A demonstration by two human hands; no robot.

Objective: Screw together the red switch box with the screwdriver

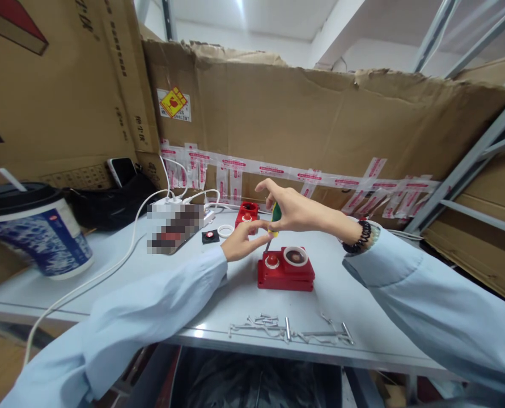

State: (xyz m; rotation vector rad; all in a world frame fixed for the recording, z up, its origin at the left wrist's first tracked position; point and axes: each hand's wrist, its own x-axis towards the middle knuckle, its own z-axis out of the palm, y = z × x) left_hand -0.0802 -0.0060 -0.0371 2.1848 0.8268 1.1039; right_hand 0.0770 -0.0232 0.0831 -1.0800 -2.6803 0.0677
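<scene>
Screwdriver [275, 217] gripped by right hand [297, 211] | left hand [240, 243] pinches it | red housing [284, 273] below | screws [286, 328] near table [363, 317] edge

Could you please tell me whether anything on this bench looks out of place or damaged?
Yes. Loose screws lie scattered along the table's front edge, near the drop. The cardboard wall behind is ragged along its top and patched with strips of tape. The screwdriver in the right hand and the red box look in order.
</scene>
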